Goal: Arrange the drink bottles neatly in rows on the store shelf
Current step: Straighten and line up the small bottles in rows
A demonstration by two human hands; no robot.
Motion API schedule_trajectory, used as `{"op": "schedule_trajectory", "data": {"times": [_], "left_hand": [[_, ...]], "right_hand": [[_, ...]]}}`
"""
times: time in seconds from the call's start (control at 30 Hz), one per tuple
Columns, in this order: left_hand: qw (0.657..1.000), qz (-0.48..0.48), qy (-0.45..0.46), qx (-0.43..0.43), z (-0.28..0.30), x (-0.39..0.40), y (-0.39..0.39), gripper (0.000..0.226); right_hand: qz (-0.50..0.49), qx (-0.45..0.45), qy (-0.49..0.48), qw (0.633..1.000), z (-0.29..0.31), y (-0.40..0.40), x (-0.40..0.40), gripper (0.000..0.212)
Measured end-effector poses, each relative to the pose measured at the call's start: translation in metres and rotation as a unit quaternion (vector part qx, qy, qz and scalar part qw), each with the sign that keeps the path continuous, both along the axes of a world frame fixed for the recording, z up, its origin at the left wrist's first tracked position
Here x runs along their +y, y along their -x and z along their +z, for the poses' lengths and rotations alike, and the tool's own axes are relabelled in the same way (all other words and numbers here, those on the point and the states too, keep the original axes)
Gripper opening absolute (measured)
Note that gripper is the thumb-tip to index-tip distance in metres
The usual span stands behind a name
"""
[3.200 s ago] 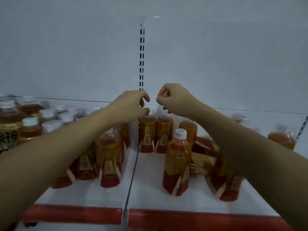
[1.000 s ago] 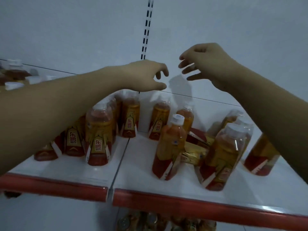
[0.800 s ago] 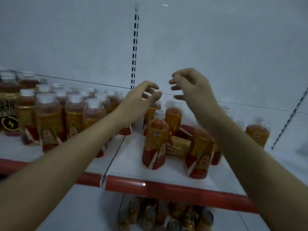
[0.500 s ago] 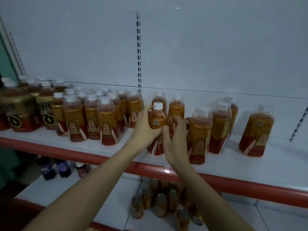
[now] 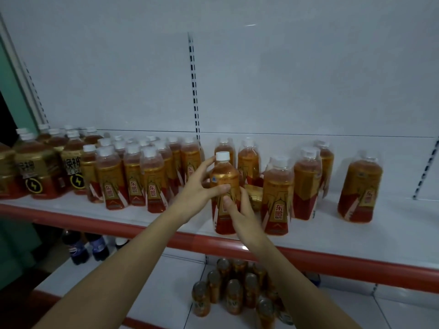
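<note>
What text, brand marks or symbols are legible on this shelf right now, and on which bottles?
"东鹏": vertical label on the upright bottle right of the held bottle.
"东鹏": labels in the grouped rows.
Lightning bolt in a black circle: larger bottles at far left; their big characters are only partly readable.
Held bottle's label and lower-shelf labels: too blurred.

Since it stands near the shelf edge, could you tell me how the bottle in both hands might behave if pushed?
The bottle looks nearly full, so probably heavy for its size. Tall and narrow, it may tip. Its glossy wrap could be slippery.
</note>
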State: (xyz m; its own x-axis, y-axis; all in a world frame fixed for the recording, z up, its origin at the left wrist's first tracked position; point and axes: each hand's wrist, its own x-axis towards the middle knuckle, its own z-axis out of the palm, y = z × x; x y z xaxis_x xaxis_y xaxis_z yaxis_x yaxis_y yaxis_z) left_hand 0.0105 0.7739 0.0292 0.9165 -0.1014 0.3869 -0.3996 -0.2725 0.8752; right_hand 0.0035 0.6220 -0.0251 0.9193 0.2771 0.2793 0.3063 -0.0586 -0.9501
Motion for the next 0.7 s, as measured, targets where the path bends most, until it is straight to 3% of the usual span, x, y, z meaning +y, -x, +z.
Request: {"op": "schedule_trajectory", "data": {"times": [0.13,0.23,0.33,0.47,0.57,0.7], "left_hand": [[0.999,-0.008,-0.038,-0.005,0.006,0.002,0.006,0.066],[0.997,-0.018,-0.078,-0.009,0.011,0.005,0.009,0.081],[0.994,-0.035,-0.100,-0.013,0.019,0.017,0.002,0.091],[0.986,-0.050,-0.161,0.005,0.040,0.045,-0.021,0.088],[0.964,-0.046,-0.262,0.010,0.054,0.060,-0.039,0.089],[0.937,-0.010,-0.342,-0.063,0.068,0.084,-0.069,0.077]], "right_hand": [[0.001,-0.026,-0.053,0.998,-0.011,0.002,0.010,0.048],[0.001,-0.036,-0.058,0.998,-0.017,-0.003,0.018,0.064],[0.009,-0.030,-0.059,0.998,-0.015,-0.007,0.025,0.051],[0.050,-0.018,-0.031,0.998,-0.003,-0.027,0.035,0.062],[0.051,-0.028,0.009,0.998,0.004,-0.050,0.048,0.063],[-0.012,-0.086,0.046,0.995,0.012,-0.083,0.073,0.045]]}}
